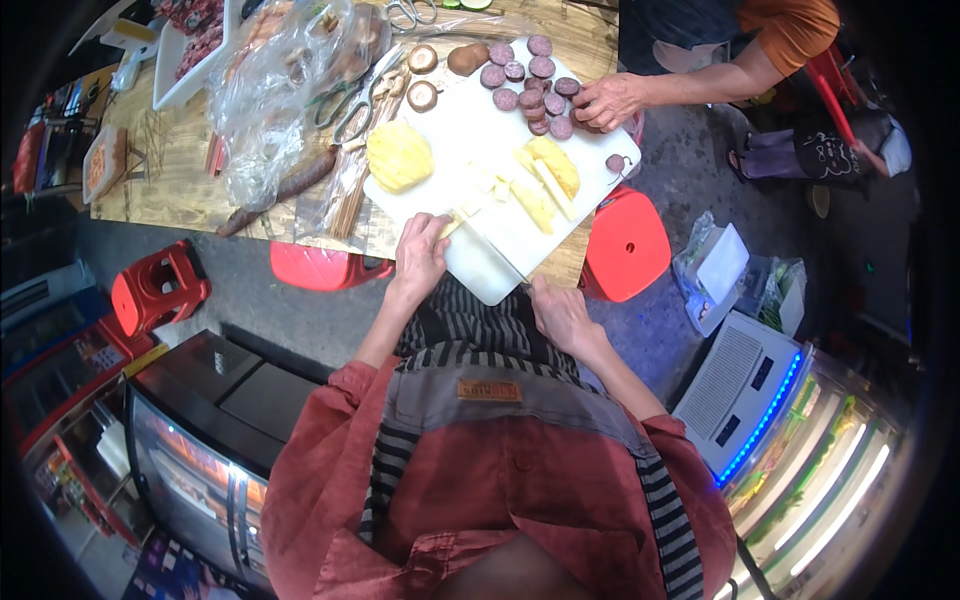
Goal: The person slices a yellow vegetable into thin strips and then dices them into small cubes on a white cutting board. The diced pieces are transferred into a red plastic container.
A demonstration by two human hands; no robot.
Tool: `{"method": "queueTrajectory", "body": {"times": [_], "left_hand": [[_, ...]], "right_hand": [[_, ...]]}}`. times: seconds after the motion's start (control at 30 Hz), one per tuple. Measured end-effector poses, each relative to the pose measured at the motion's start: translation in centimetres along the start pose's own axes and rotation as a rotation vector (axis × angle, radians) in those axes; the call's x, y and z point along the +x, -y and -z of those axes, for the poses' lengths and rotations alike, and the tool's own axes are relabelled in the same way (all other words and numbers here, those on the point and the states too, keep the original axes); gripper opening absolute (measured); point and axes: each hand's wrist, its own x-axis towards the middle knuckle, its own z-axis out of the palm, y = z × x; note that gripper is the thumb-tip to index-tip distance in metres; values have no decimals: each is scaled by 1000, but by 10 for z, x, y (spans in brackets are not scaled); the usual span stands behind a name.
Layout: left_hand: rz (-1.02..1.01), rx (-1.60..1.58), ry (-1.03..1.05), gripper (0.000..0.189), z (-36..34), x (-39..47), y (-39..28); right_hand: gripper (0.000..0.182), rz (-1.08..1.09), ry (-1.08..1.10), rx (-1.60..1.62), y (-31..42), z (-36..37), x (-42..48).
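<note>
My right hand [562,315] grips the handle of a knife [499,255], whose blade slants up and left across the near corner of a white cutting board [465,262]. At the tip end of the blade, the fingers of my left hand [421,251] pinch a small pale-yellow pineapple piece [450,225]. Cut pineapple strips [534,206] and small chunks lie farther up the board. A larger peeled pineapple piece [400,156] rests at the board's left edge. Round purplish sausage slices [541,67] are spread and stacked on the far part.
A co-worker's hand [611,101] touches the sausage slices. Left of the board lie mushrooms [422,96], scissors [360,105], wooden skewers [352,191], a whole sausage [277,195] and plastic bags [262,112]. Red stools [628,244] stand by the wooden table [172,176].
</note>
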Motion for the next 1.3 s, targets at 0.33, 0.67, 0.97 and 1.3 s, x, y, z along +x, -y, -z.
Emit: {"method": "queueTrajectory", "body": {"times": [0.33,0.67,0.97,1.3], "left_hand": [[18,13,-11,36,-2,-2,-1],[65,-51,-32,36,-3,0,2],[67,-91,-30,37,-7,-1,2],[252,-180,-9,33,5,-16,3]], "right_hand": [[9,-61,62,60,-3,-19,-3],[10,-33,38,10,8,3,9],[12,-96,97,44,8,-9,-4],[11,-81,72,61,20,10,10]]}}
